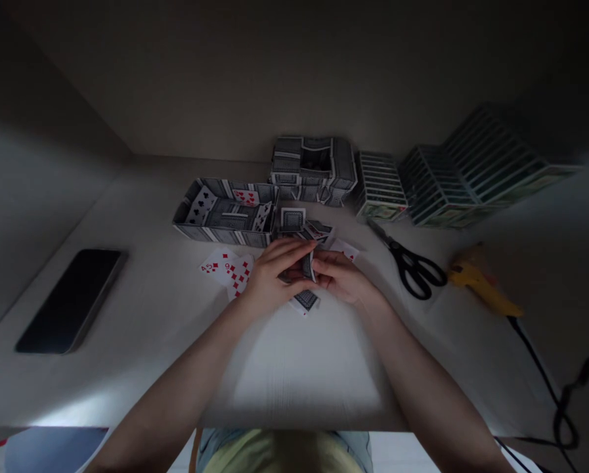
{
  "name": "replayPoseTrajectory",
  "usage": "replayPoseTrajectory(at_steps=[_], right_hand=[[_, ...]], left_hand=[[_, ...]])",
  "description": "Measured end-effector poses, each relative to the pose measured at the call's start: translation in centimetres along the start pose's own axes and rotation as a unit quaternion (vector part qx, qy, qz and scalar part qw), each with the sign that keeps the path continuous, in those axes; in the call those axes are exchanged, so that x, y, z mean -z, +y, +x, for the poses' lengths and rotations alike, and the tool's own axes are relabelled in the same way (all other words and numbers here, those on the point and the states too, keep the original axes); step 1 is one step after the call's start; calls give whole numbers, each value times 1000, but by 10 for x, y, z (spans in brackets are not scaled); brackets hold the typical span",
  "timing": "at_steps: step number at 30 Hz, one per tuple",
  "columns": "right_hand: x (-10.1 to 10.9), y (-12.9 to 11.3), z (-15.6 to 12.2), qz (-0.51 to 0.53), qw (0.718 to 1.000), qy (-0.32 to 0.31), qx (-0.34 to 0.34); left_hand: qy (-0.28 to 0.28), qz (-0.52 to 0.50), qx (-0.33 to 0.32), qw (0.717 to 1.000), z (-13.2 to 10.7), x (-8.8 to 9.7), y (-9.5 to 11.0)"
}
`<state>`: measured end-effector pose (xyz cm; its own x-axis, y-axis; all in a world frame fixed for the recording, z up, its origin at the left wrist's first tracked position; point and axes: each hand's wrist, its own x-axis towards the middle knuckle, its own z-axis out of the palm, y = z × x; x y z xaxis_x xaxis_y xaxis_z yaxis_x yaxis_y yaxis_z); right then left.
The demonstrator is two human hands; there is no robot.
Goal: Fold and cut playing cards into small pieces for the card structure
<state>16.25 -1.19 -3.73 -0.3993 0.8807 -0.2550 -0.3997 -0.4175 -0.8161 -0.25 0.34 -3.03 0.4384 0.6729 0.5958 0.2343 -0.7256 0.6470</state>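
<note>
Both hands meet over the middle of the desk. The left hand (pixel 273 274) lies with its fingers curled over the top of a small folded piece of grey-backed playing card (pixel 308 265). The right hand (pixel 342 277) pinches the same piece from the other side, so it sits gripped between them, just above a loose grey-backed card (pixel 306 301) lying flat on the table. From where I stand the weak point looks to be the fold itself: thin card pressed by that many fingertips could crease the wrong way, or spring open if either grip loosens. The knuckles are also close to the low open-topped box built of playing cards (pixel 225 215) and the little card cube (pixel 293 219), and a nudge forward might knock them. The yellow glue gun (pixel 479 282) lies to the right by the black-handled scissors (pixel 413 266), and its black cord (pixel 545 381) trails off the edge, where an elbow could snag it. The dim light won't help fine work either. The pale, smooth tabletop (pixel 294 381) runs into a corner of plain beige wall (pixel 274 79). A taller card-built structure (pixel 314 167) and ribbed stacks of card packs (pixel 452 177) stand at the back, red diamond cards (pixel 228 269) lie face up near the left hand, and a black phone (pixel 70 299) rests far left.
</note>
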Motion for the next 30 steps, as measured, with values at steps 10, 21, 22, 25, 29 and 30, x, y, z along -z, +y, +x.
replayPoseTrajectory(at_steps=[10,21,22,25,29,30], right_hand=[[1,0,0,29,998,-47,3],[1,1,0,100,995,1,-3],[0,1,1,100,995,4,-4],[0,0,0,99,995,6,0],[-1,-1,0,95,995,9,6],[-2,-1,0,93,996,13,7]], left_hand=[[-4,-8,22,1000,4,3,8],[-16,-100,62,993,4,2,6],[-19,-102,63,993,4,2,6],[-17,-99,58,993,4,2,5],[-9,-67,45,997,5,5,5],[-9,-56,43,997,5,6,5]])
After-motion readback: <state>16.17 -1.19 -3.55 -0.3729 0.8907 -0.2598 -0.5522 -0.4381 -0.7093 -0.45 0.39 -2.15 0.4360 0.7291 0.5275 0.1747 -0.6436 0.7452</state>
